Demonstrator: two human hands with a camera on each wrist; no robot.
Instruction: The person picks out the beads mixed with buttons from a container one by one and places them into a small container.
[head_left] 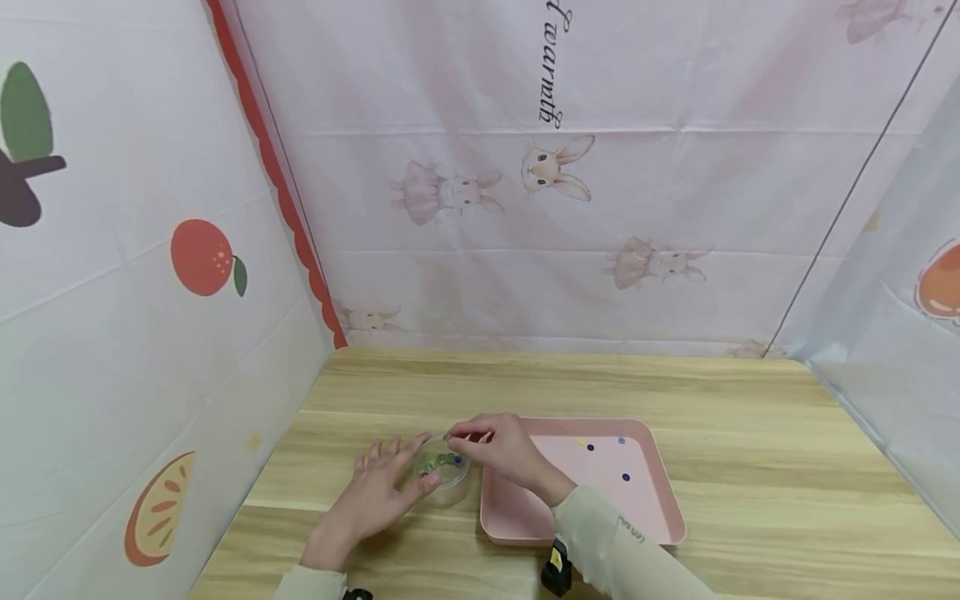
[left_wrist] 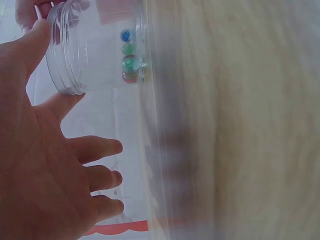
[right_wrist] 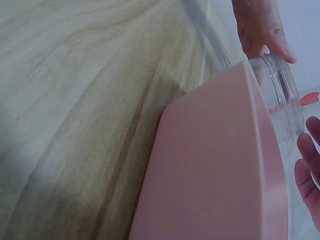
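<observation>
A clear plastic jar [head_left: 448, 497] stands upright and lidless on the table, with several glass marbles [left_wrist: 131, 64] in blue, green and reddish tones on its bottom. My left hand [head_left: 371, 496] holds the jar's rim between thumb and index finger, the other fingers spread out past it. At the opposite side of the rim is my right hand [head_left: 506, 450], thumb and index finger pinched together around a small brownish thing whose kind I cannot tell. That fingertip pinch sits right over the jar's edge in the head view.
Just right of the jar lies a shallow pink tray [head_left: 667, 500], my right forearm across it. Several small round pieces, among them a dark one [head_left: 626, 477] and a yellow one [head_left: 581, 442], lie inside. Printed cloth walls [head_left: 480, 292] border the wooden table [head_left: 787, 467].
</observation>
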